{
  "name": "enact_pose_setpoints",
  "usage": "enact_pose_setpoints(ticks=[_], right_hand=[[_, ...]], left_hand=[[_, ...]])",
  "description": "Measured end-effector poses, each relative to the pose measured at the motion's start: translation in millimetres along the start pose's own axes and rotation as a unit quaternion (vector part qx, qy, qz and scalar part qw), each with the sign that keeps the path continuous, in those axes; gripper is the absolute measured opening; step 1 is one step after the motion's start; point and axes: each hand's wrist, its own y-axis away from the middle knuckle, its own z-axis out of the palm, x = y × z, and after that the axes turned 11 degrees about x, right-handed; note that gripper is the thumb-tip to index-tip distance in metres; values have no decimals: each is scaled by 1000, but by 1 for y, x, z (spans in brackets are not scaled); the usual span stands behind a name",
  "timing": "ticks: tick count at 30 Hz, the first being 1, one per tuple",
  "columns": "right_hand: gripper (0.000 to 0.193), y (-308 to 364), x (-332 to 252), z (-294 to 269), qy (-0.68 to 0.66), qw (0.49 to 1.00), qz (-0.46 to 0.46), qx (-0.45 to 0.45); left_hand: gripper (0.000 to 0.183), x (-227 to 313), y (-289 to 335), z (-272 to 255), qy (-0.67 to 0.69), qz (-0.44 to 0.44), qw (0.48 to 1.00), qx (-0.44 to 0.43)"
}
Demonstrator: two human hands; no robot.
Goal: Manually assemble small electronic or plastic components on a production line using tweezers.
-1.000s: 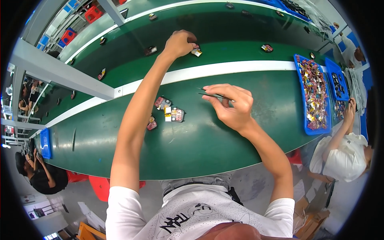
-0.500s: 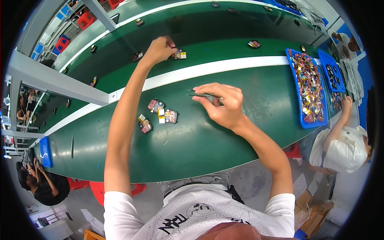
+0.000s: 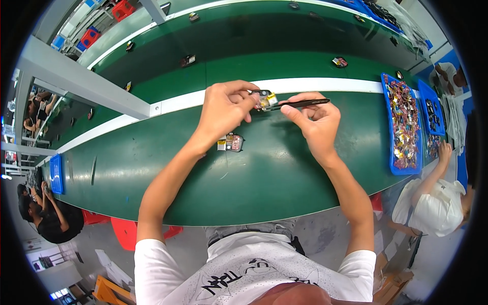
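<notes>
Between the fingers of my left hand point(image 3: 223, 109) is a small electronic unit point(image 3: 266, 98) with a dark shell and a yellow-and-silver part, raised above the white rail's near side. My right hand point(image 3: 321, 127) is closed on black tweezers point(image 3: 314, 102); their tips reach the unit, though I cannot tell whether they grip any part of it. Below my left wrist, on the green table point(image 3: 284, 173), lies a similar unit point(image 3: 234, 143) with pink and yellow parts. My left forearm hides the table beside it.
Beyond the white rail point(image 3: 305, 85), a green belt carries spaced units, among them one point(image 3: 339, 62) at right. A blue tray point(image 3: 390, 127) full of small colourful parts stands at right, near a co-worker's hand point(image 3: 445, 152). Another blue tray point(image 3: 56, 175) is far left.
My left hand has come back from the belt towards me, bringing the unit. My right hand has moved right, and the tweezers now meet the unit. Belt units appear further right.
</notes>
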Motion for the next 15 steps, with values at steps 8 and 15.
enact_pose_setpoints(ticks=[8,15], right_hand=[[14,4,0,0,62,996,-55,11],[14,3,2,1,60,997,-47,13]], left_hand=[[22,-2,13,11,17,22,999,29],[21,-3,14,12,56,16,997,51]])
